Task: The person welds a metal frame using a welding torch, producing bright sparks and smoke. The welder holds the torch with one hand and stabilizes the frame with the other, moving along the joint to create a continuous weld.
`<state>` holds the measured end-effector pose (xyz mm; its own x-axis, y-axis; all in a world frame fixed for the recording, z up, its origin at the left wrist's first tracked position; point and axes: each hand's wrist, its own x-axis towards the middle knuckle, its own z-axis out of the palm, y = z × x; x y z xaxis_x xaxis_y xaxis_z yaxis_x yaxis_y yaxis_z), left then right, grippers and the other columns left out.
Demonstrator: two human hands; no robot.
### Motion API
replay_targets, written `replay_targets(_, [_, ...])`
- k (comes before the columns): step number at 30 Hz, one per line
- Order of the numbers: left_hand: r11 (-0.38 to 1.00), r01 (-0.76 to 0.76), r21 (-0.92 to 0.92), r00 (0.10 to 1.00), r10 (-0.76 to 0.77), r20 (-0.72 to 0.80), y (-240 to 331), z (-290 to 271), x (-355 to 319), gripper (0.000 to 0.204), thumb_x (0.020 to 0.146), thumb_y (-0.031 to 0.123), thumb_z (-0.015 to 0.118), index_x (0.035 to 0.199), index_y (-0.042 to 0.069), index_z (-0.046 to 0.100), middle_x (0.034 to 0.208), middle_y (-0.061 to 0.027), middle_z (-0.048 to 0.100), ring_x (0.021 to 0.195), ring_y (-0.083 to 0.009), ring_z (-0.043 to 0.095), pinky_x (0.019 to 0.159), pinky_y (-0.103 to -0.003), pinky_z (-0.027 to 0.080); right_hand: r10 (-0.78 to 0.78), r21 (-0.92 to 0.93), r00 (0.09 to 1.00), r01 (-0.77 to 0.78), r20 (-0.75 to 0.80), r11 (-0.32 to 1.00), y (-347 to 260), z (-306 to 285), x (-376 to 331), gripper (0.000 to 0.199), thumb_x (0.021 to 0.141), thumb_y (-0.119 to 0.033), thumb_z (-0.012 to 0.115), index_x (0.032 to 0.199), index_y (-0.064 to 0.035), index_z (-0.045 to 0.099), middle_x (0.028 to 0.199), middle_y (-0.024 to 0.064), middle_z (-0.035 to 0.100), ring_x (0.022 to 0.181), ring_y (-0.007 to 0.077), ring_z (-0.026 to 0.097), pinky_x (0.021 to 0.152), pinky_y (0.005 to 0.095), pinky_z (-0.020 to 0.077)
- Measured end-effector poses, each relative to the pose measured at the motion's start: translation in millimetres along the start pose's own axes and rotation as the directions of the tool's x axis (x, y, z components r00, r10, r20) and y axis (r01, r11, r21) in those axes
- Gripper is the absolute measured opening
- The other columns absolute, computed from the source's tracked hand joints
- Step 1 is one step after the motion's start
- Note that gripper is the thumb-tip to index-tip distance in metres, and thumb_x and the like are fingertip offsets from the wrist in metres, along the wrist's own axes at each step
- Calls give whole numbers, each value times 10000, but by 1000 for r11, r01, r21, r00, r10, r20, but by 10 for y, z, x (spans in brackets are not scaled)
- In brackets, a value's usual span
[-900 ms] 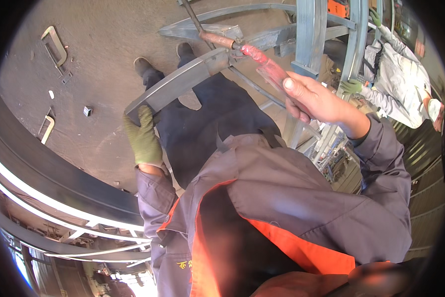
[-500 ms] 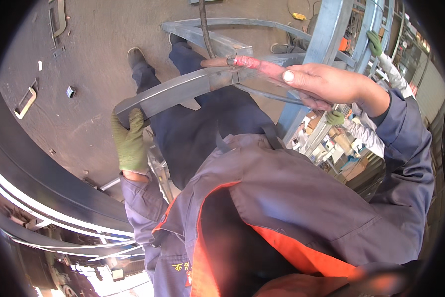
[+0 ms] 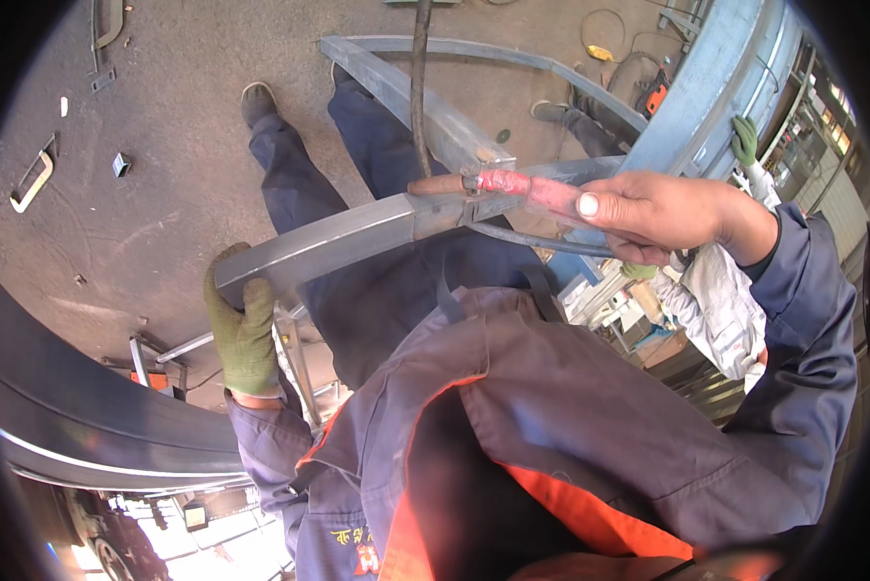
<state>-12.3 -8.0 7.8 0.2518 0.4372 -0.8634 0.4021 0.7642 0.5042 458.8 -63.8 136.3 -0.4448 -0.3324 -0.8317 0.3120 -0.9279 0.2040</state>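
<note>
My left hand [image 3: 244,334], in a green knit glove, is closed round the left end of a grey square steel tube [image 3: 324,235]. The tube slants up to the right and is joined to a steel frame [image 3: 420,116]. My bare right hand [image 3: 638,213] is closed on a red taped handle [image 3: 532,189], its thumb lying along the top. A brown sleeve-like end [image 3: 437,187] continues from the handle and lies over the tube. A dark cable [image 3: 420,87] runs up from that end. Beneath the handle a thin grey bar or cable [image 3: 542,243] reaches toward my right hand.
A co-worker's green-gloved hand [image 3: 744,140] rests by blue-grey steel beams [image 3: 711,82] on the right. On the floor lie a C-shaped clamp [image 3: 36,182], a small metal piece [image 3: 121,165] and a yellow object [image 3: 601,53]. A dark curved beam [image 3: 96,378] runs along the lower left.
In view, the right hand and handle have shifted slightly right and down. The tube's left end sits slightly lower. The co-worker's pale clothing shows more. Both holds are unchanged.
</note>
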Motion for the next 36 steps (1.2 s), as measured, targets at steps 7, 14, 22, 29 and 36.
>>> replay_targets(7, [998,-1,59,1000,3,-31,8,-6,12,785,967,477,831,1512,21,500,1413,-101,591,1303,-220,569,1131,-372,453,8,4,998,-8,67,1000,-43,-123,45,782,1104,-710,414,1441,-18,557,675,7,513,553,101,481,499,300,395])
replay_targets(14, [999,20,41,999,-18,-39,14,3,-13,776,958,472,842,1509,36,511,1425,-100,593,1300,-216,573,1127,-364,461,16,-16,997,-15,81,1000,-71,-150,43,760,1114,-686,418,1360,17,572,645,-6,492,541,99,470,495,305,394])
replay_targets(22, [999,46,-21,997,-47,-55,100,39,-120,780,950,429,863,1520,43,497,1403,-85,615,1270,-200,598,1099,-346,484,33,-82,995,-25,94,996,-130,-207,-108,692,1126,-654,422,1350,-23,597,659,-9,479,563,94,469,522,299,404])
replay_targets(29, [999,26,45,999,-24,-42,97,-219,-155,765,971,405,845,1532,28,486,1389,-84,634,1258,-192,609,1092,-341,486,20,-72,994,-13,105,997,-291,-41,-59,678,1129,-643,428,1354,-26,595,681,-6,475,569,91,461,522,294,402])
replay_targets(36, [999,-37,27,999,38,-16,-308,-472,-21,768,971,429,837,1537,42,491,1462,-94,602,1331,-218,583,1139,-368,468,-14,9,994,13,111,1000,-227,60,400,761,1131,-653,411,1511,-3,524,666,-3,476,547,84,451,495,296,378])
